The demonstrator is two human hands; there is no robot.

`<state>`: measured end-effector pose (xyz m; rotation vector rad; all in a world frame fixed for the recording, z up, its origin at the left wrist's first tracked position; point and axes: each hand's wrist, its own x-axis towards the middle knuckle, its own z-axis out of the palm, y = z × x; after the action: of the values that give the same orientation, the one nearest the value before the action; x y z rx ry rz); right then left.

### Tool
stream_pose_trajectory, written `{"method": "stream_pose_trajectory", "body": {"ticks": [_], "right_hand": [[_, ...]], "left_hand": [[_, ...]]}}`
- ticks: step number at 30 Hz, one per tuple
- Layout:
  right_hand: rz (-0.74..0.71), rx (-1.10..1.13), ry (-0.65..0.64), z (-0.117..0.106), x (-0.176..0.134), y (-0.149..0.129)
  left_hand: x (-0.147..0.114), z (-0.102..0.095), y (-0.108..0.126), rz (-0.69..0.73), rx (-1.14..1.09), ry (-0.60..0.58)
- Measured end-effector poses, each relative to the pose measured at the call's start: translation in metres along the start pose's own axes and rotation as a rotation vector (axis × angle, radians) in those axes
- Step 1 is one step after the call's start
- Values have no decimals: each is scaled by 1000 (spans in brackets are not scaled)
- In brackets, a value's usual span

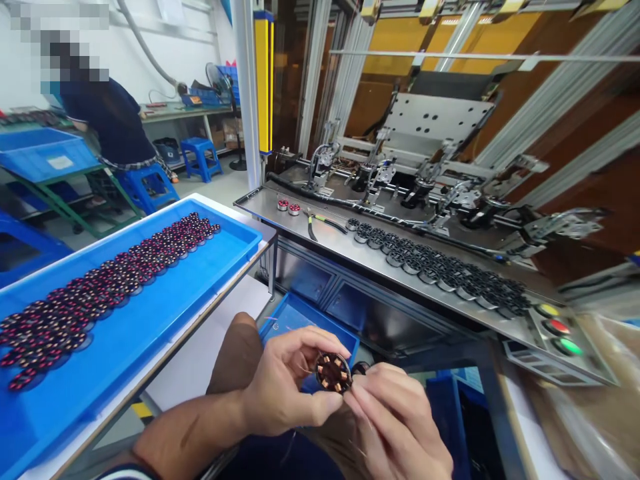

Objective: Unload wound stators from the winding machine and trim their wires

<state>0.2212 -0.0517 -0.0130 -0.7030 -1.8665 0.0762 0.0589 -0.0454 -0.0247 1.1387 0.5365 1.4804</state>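
Between the thumb and fingers of my left hand [295, 380] is a small round motor stator [333, 373] with copper windings, its face turned up. Thin loose wire ends stick out near it. My right hand [400, 417] is closed in a pinch at the stator's right edge; what its fingertips hold is hidden. Another dark round part [361, 368] shows just behind the right fingertips, and I cannot tell whether that hand holds it. Both hands are above my lap, in front of the machine bench.
Left, a blue tray [165, 293] carries rows of wound stators [125, 273]. On the metal bench [325, 233] lie pliers [323, 222], two red-topped stators [289, 207] and rows of black stators [430, 260]. A button box [563, 333] sits right. A blue bin [295, 313] is below. Another person [113, 120] bends at back left.
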Motion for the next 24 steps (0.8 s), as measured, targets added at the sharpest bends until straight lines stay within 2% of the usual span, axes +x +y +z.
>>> {"method": "stream_pose_trajectory", "body": {"ticks": [4, 7, 9, 11, 13, 15, 17, 19, 24], "right_hand": [[82, -16, 66, 9, -5, -7], [181, 85, 129, 20, -6, -11], [270, 153, 215, 28, -7, -13], [308, 198, 244, 31, -7, -13], [295, 216, 205, 31, -5, -11], [268, 214, 157, 28, -2, -8], [244, 204, 125, 23, 3, -7], [230, 194, 95, 20, 8, -6], [228, 166, 29, 15, 16, -6]], "left_hand": [[-2, 6, -5, 243, 147, 65], [-5, 8, -8, 276, 192, 97], [-6, 7, -8, 237, 161, 91], [-6, 4, -5, 125, 92, 67], [-5, -2, -1, -56, 33, 3], [-3, -8, 4, -248, 10, -115], [-1, -14, 5, -351, -14, -217], [0, -18, 4, -363, -55, -261], [2, -21, -8, -294, -142, -286]]}}
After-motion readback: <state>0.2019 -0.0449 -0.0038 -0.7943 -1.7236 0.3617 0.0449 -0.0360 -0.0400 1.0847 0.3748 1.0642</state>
